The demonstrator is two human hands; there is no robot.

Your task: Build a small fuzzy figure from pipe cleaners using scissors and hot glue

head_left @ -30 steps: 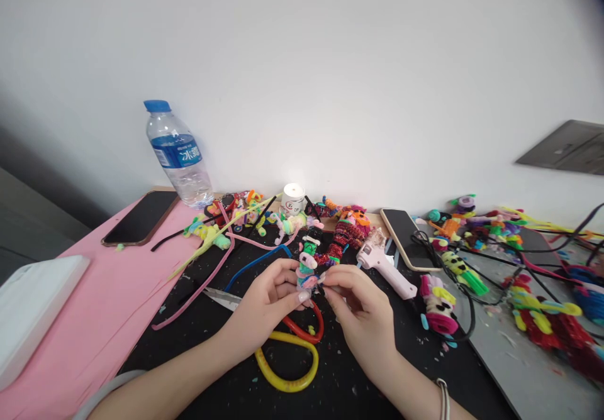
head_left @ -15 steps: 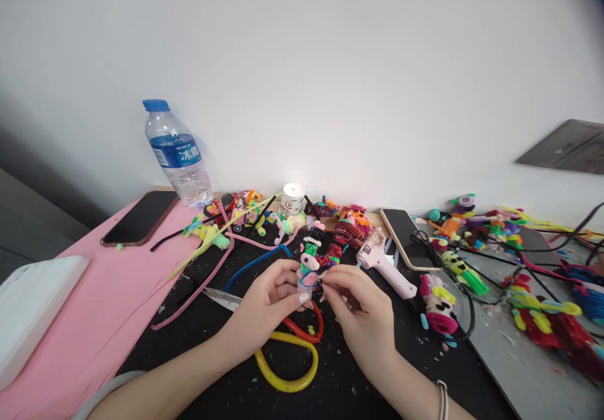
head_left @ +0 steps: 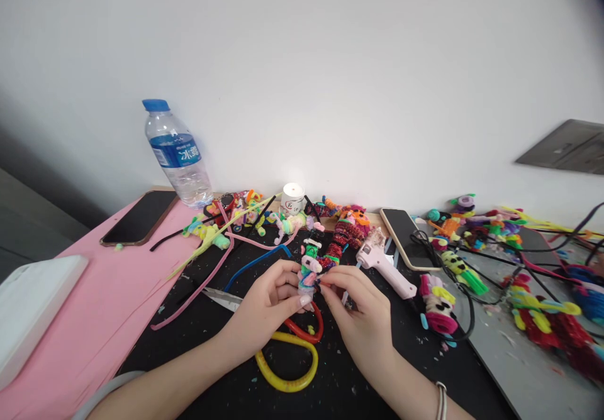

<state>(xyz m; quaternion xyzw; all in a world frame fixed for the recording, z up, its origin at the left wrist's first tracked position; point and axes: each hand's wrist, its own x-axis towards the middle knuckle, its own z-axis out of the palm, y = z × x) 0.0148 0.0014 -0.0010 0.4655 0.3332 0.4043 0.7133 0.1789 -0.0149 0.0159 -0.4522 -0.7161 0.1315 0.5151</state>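
A small pipe-cleaner doll (head_left: 309, 268) with a green, white, pink and blue body stands upright between my hands. My left hand (head_left: 267, 303) is closed round its lower part, thumb in front. From the other side, my right hand (head_left: 361, 303) pinches thumb and forefinger at the doll's edge; whatever is between those fingertips is too small to make out. Beneath my hands lie scissors, with a yellow handle loop (head_left: 289, 385), a red one (head_left: 321, 329) and a blade (head_left: 221, 298) pointing left. Just behind the doll is a dark red, glittery pipe-cleaner figure (head_left: 343, 244).
A pale pink glue gun (head_left: 389, 273) and a phone (head_left: 408, 237) lie to the right, near more pipe-cleaner figures (head_left: 438, 303) and black cables. At the back left, a water bottle (head_left: 177, 156) leans on the wall. A paper cup (head_left: 292, 198) stands upside down behind loose pipe cleaners (head_left: 257, 266).
My right hand has shifted slightly left and its fingertips have moved in against the doll. The doll has turned a little; my left hand has kept its hold.
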